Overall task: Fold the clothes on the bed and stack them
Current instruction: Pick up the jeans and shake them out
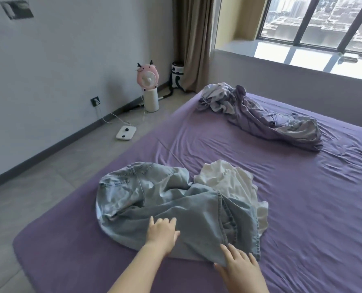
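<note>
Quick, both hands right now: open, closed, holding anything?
Left hand: open, fingers straight, resting flat on the jeans.
Right hand: open, fingers spread at the jeans' near hem, gripping nothing.

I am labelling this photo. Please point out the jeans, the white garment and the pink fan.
jeans (154, 199), head view, on the middle of the denim.
white garment (228, 180), head view, on its upper folds.
pink fan (147, 78), head view, on its round head.

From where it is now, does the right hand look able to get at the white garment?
Probably yes. The right hand rests open on the near edge of the jeans, and the white garment lies just beyond, partly under them. Nothing else blocks it; its right side is exposed.
</note>
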`<control>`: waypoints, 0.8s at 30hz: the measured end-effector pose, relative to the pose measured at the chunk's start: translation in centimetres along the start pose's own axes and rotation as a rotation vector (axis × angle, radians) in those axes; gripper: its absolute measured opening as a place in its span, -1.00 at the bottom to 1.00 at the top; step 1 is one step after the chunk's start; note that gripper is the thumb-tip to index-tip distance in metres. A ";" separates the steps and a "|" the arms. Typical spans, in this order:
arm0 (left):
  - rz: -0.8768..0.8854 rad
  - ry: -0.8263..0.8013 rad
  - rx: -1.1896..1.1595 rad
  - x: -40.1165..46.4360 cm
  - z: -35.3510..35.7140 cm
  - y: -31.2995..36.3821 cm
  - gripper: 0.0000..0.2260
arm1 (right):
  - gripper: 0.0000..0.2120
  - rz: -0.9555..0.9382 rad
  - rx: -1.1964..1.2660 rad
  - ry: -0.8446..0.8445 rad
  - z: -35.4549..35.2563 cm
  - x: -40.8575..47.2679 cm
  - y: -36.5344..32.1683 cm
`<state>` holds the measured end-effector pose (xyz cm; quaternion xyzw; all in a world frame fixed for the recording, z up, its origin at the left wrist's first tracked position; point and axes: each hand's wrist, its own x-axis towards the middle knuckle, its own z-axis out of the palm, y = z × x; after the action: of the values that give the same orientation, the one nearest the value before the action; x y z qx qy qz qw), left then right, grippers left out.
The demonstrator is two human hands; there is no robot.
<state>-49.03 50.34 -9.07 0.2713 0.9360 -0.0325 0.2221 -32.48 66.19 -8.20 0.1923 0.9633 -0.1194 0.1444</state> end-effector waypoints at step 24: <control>-0.227 0.310 -0.572 15.6 4.8 -6.6 -0.68 | -0.33 -0.129 -0.284 -0.117 5.0 21.0 -5.9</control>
<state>-62.33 51.60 -20.51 0.0940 0.9541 0.2482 0.1391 -52.29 66.49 -18.63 0.1007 0.9707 -0.0020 0.2181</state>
